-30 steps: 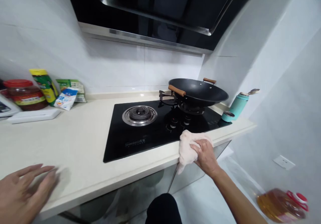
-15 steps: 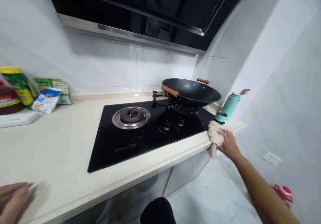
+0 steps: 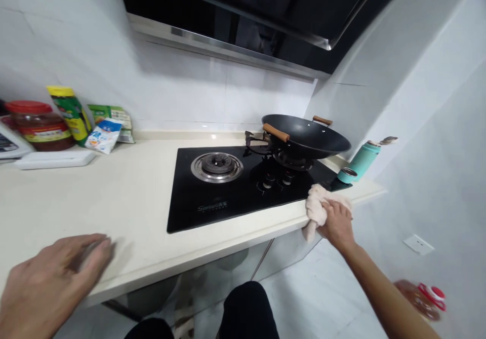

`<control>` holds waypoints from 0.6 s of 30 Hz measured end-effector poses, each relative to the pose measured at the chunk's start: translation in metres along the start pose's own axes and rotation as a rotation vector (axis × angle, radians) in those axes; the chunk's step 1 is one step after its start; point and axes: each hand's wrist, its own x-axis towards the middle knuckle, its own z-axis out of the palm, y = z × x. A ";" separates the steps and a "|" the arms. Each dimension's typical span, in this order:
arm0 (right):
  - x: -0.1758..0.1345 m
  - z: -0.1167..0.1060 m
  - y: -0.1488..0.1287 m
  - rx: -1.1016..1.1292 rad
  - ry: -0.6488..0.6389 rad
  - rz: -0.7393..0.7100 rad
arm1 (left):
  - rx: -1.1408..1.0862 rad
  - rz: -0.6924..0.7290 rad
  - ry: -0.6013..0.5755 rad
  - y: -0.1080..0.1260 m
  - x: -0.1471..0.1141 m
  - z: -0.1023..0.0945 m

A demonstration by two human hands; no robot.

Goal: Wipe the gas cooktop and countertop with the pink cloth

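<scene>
My right hand (image 3: pixel 337 222) grips a pale pinkish cloth (image 3: pixel 318 208) and presses it on the counter's front edge by the cooktop's right corner. Part of the cloth hangs over the edge. My left hand (image 3: pixel 56 280) is at the near left of the counter (image 3: pixel 125 202), fingers loosely curved, thumb apart, nothing visible in it. Between the hands lies the black glass cooktop (image 3: pixel 243 197). A black wok (image 3: pixel 307 136) with wooden handles sits on its right burner. Just beyond the cloth are a small turquoise cup (image 3: pixel 347 175) and a turquoise bottle (image 3: pixel 365 160).
A spoon-like utensil (image 3: pixel 389 140) sticks out at the bottle's top. A red-lidded jar (image 3: pixel 41 126), a yellow-capped bottle (image 3: pixel 70 113), packets (image 3: pixel 104 135) and a white slab (image 3: pixel 55 160) stand at back left. A range hood (image 3: pixel 243 20) hangs above. A red-capped jug (image 3: pixel 421 298) is low right.
My left hand has come further into view over the counter. My right hand has drawn the cloth a little left along the edge, away from the cup. The view has shifted left.
</scene>
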 end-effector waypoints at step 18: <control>0.017 -0.121 -0.402 0.382 0.336 -0.372 | 0.036 0.218 0.058 0.001 -0.016 -0.006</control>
